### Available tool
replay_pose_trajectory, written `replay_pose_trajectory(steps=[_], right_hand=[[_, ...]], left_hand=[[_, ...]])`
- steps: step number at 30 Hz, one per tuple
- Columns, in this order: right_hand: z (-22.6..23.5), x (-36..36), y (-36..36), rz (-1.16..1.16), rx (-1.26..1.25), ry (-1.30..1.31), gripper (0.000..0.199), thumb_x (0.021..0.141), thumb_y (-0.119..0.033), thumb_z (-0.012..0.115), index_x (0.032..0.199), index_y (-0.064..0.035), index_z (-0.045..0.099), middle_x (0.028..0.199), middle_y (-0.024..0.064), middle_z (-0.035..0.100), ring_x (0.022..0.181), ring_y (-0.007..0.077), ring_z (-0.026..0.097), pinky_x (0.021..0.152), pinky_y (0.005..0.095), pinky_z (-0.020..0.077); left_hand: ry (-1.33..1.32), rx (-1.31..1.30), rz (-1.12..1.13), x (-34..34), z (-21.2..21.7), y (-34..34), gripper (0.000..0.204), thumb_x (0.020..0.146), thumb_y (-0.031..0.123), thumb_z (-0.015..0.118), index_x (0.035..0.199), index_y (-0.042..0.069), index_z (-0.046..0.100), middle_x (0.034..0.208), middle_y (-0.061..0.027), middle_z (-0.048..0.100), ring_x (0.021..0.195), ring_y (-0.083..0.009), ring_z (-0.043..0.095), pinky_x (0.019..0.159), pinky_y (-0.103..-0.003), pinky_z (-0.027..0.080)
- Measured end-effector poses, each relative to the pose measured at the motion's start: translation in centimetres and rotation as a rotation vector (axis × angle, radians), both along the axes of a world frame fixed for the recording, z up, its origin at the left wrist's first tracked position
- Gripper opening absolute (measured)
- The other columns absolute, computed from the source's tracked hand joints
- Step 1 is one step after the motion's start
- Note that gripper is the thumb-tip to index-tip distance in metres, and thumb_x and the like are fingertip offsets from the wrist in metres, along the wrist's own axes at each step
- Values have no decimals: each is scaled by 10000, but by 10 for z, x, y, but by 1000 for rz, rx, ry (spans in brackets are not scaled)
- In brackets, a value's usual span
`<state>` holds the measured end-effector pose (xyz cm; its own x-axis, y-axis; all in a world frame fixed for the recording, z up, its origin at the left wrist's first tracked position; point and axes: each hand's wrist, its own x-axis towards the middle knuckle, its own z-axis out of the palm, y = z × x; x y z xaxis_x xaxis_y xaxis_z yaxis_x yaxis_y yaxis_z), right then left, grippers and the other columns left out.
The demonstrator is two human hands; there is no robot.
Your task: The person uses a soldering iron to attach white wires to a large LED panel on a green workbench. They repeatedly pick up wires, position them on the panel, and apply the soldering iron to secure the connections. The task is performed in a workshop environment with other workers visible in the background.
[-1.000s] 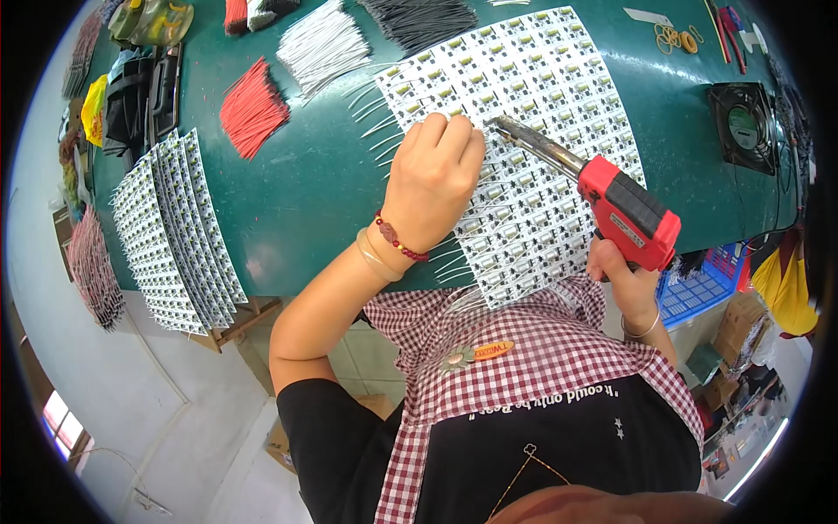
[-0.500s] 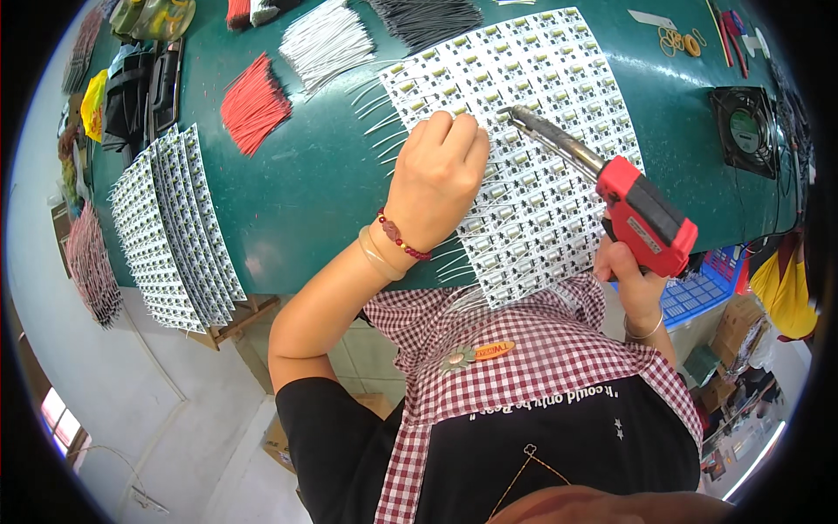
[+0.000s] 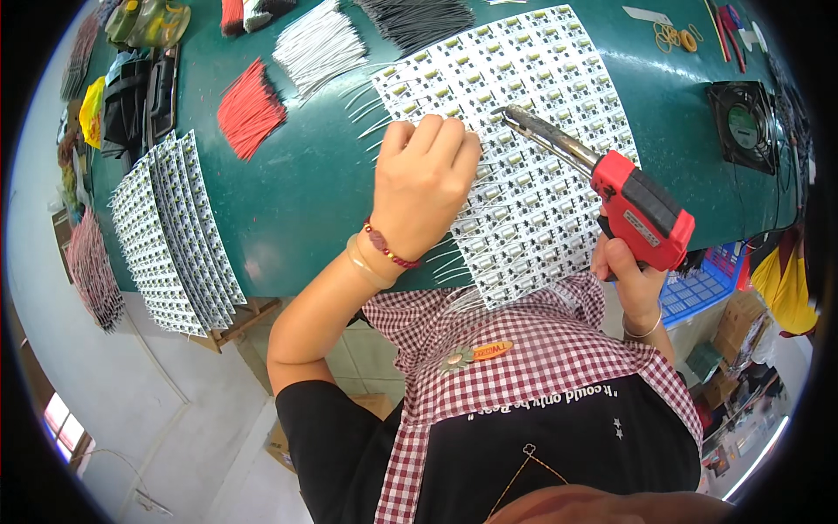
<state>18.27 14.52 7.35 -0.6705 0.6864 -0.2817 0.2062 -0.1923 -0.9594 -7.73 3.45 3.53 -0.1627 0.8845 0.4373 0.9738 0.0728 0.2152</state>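
Observation:
A large white sheet of small circuit boards [image 3: 541, 218] lies on the green table, with thin white wires [image 3: 449, 262] sticking out along its left edge. Over the sheet's left part is my left hand [image 3: 428, 179], knuckles up and fingers curled together. The fingertips are hidden, so whatever they pinch cannot be made out. My right hand [image 3: 635, 278] grips a red and black soldering gun [image 3: 644, 214] by its handle. Its dark metal tip points up and left over the upper middle of the sheet, a little to the right of my left fingers.
Bundles of red wires [image 3: 250, 109], white wires [image 3: 319, 51] and black wires [image 3: 415, 22] lie on the green table [image 3: 305, 201]. More board sheets [image 3: 179, 236] lean in a stack at the left. A black fan [image 3: 742, 128] stands at right, near a blue basket [image 3: 703, 288].
My left hand has shifted slightly left over the sheet, its fingers still curled. The soldering gun stays in my right hand and its tip hovers in nearly the same place.

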Motion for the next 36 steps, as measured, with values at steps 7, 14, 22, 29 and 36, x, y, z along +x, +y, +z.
replay_pose_trajectory(steps=[7,14,22,29,36], right_hand=[[1,-1,-1,-28,-42,-16,191,904,-54,693,1063,11,611,756,32,617,595,93,571,539,255,485],[1,-7,-5,-32,-34,-94,178,896,-71,715,1037,-14,622,759,16,622,589,77,562,534,248,466],[-5,-2,-6,77,177,-182,165,894,-74,716,1029,-12,645,789,3,634,632,66,562,560,246,458],[2,2,-8,16,39,-175,206,893,-93,704,1061,4,637,800,25,639,666,92,583,593,258,475],[-2,-4,-7,140,296,-197,127,943,-73,614,1018,28,603,679,45,595,569,111,560,534,254,449]], left_hand=[[-157,96,-49,-19,-1,6,248,661,-59,680,873,70,698,752,-44,514,723,-225,534,655,-342,460],[-216,72,-51,-22,-16,8,236,677,-59,686,880,61,692,754,-56,499,721,-221,532,621,-334,467],[-209,105,-74,-20,-17,9,220,688,-68,657,878,41,678,756,-63,484,719,-225,518,626,-339,464],[-198,102,-85,-19,-16,9,236,680,-64,641,893,34,668,773,-71,477,732,-227,512,648,-336,463],[-179,86,-83,-19,-13,9,234,676,-56,636,896,20,664,772,-71,475,735,-227,511,662,-333,462]])
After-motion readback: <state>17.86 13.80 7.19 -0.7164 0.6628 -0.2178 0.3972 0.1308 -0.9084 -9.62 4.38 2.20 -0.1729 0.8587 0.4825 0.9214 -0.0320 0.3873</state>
